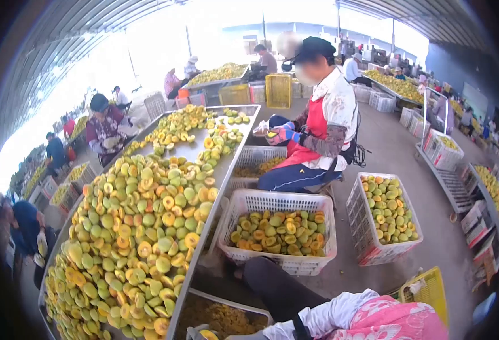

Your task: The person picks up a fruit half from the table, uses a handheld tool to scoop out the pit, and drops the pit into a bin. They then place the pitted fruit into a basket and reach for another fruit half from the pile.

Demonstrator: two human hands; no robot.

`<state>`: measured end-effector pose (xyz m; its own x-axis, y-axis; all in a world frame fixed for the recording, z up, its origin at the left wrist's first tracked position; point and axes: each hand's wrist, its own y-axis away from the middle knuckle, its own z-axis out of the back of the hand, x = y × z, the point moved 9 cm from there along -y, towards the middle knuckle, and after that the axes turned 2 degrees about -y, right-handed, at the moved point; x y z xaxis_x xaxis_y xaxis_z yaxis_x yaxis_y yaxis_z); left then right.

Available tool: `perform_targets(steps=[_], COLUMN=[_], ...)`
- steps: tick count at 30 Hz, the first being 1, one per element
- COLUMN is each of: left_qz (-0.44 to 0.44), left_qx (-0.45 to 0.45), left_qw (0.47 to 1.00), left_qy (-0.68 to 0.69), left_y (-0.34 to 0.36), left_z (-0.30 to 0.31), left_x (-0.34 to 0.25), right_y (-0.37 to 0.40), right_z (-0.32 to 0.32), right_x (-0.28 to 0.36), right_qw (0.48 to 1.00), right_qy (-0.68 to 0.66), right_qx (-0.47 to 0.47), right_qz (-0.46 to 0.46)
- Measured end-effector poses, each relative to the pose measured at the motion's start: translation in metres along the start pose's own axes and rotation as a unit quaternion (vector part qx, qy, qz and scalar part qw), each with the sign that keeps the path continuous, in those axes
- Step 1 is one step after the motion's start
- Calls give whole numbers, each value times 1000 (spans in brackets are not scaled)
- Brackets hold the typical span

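We see the halved fruit (208, 334) at the bottom edge, between six and seven o'clock in the view, its lower part cut off. A gloved hand (193, 333) shows just beside it as a pale sliver; we cannot tell whether it is the left or the right, how far its fingers are open, or whether they grip the fruit. The other hand we cannot make out.

From the fruit, a pale sleeve (332, 314) lies toward three o'clock, cropped below. Toward one o'clock sits a crate of mash (232, 304), partly covered and too dim for us to sort its contents. At eleven o'clock, heaped fruit (136, 226) covers most of the metal table (188, 151), whose bare surface shows near the far end.

Farther toward one o'clock we see a white crate (278, 264) of fruit and a seated co-worker (316, 122) in a red apron; another full crate (364, 238) stands on the grey floor (332, 283) at two o'clock. Glare washes out the room's far side under a ribbed roof (85, 48), and dark lens corners swallow the edges.
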<state>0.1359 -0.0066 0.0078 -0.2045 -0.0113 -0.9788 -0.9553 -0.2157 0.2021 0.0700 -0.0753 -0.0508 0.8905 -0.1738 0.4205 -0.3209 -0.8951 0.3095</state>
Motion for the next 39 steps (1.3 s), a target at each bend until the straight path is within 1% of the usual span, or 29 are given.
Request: perform_targets(steps=[1,2,4,5,6,7,8,10,11,12,13,14,16,17,18,20,21,22,23,27,29,30,32,33,34,36,37,38,39], left_qz=[-158,-140,-161,-176,-192,-69,47,83,62,19,-84,-182,-206,-127,-46,43,51,19,-21,-50,114,109,23,-78,-78,-144,-133,-136,-29], left_qx=[-36,-37,-6,1,2,7,5,-21,-32,-34,-56,-74,-59,-26,2,-17,-28,-44,-58,-74,-18,-21,-61,-87,-88,-82,-80,-79,-75], left_qw=[984,985,981,977,973,997,985,985,993,998,995,975,976,991,992,987,987,988,989,992,973,973,987,988,988,982,981,981,986], left_qy=[-69,-96,-109,-119,-131,14,168,150,97,51,-24,-105,-40,34,115,157,153,144,138,93,200,201,144,99,100,89,118,115,149], left_y=[10,10,9,-1,-10,-12,-5,-3,0,4,7,11,8,7,11,19,20,24,24,22,21,20,30,28,28,29,27,26,27], left_z=[0,4,4,5,11,15,8,14,17,21,25,26,26,25,21,24,27,32,34,42,33,34,37,42,42,44,44,46,43], left_x=[-30,-24,-24,-13,-4,12,29,47,45,39,24,8,-3,0,6,22,28,29,24,14,46,44,31,22,27,17,22,21,34], right_y=[-2,-4,-9,-15,-24,-17,6,4,6,11,11,8,7,8,12,8,10,13,14,5,4,4,12,12,13,12,9,6,7], right_z=[0,0,1,4,11,7,-1,3,1,-10,-11,-14,-16,-11,-8,-13,-12,-20,-28,-39,-24,-24,-33,-34,-31,-37,-41,-35,-28], right_x=[-5,-7,-14,-19,-24,-11,16,-5,-10,-13,-18,-23,-10,1,14,3,5,-6,-14,-17,-6,-3,-18,-24,-23,-27,-26,-22,-17], right_qw=[1000,999,996,995,997,989,932,972,981,993,996,998,990,954,893,940,943,973,989,993,956,956,988,992,991,989,989,988,976], right_qy=[-12,-25,-46,-49,-26,113,254,153,125,66,34,-1,119,241,362,289,283,192,107,67,227,232,102,48,49,-1,3,89,170], right_qx=[16,37,77,85,66,-96,-249,-181,-145,-89,-56,-23,-80,-176,-263,-182,-175,-128,-83,-61,-181,-177,-85,-41,-41,-19,-15,-65,-118], right_qz=[-10,-15,-25,-27,-17,24,68,-14,-31,-47,-53,-60,-4,23,47,24,14,-27,-63,-72,-43,-42,-85,-113,-115,-150,-147,-109,-73])
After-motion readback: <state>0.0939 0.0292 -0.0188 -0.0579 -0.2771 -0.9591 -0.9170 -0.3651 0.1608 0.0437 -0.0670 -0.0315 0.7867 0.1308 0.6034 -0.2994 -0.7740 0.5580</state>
